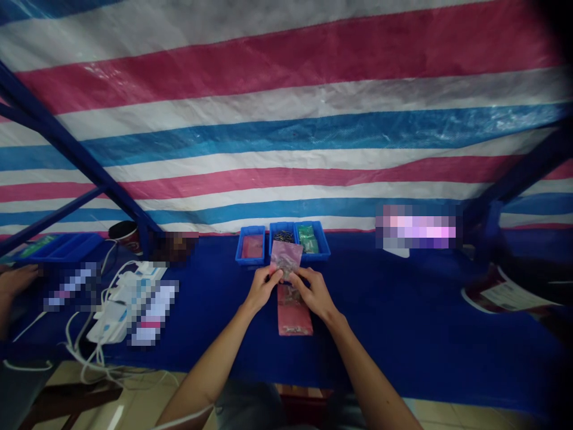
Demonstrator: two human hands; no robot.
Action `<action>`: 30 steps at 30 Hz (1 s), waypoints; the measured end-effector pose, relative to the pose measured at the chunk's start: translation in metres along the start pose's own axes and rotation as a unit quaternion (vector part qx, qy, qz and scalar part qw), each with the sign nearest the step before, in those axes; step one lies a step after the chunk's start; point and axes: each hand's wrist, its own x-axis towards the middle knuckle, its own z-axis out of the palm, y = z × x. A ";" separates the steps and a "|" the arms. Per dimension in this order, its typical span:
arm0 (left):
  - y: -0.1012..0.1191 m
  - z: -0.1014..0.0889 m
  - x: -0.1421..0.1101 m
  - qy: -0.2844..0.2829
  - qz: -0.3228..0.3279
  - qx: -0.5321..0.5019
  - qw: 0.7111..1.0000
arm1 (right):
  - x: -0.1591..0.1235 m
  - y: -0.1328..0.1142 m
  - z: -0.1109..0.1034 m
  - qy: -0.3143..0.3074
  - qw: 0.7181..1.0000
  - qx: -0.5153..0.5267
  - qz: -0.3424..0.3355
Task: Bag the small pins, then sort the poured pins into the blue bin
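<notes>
Striped tarpaulin [286,101] behind blue table [394,340]. Blue trays [249,261] hold, left to right: pink plastic [253,246], dark small parts [283,237], green packets [308,239]. Left hand [262,288], right hand [312,289] pinch pink bag [286,252] near middle one, long axis pointing toward tarpaulin.

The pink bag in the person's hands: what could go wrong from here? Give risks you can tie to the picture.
The pink bag is pinched between the left hand and right hand, so it might slip onto the reddish bag below. In this view its upper part overlaps the blue tray of dark parts; if really that close, it could bump the tray.
</notes>
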 end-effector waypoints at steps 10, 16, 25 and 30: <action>0.003 0.000 -0.002 0.040 -0.004 0.003 0.999 | -0.001 0.006 0.002 -0.009 1.000 0.010 0.002; 0.007 -0.002 0.000 0.040 -0.008 0.014 0.999 | 0.000 0.000 0.001 0.018 0.998 0.058 0.033; 0.004 0.002 -0.001 0.010 0.010 0.017 1.000 | 0.000 0.007 0.002 0.078 0.987 0.131 0.054; 0.003 0.001 -0.001 -0.016 0.010 -0.001 1.000 | -0.002 0.008 0.003 0.074 0.989 0.115 0.049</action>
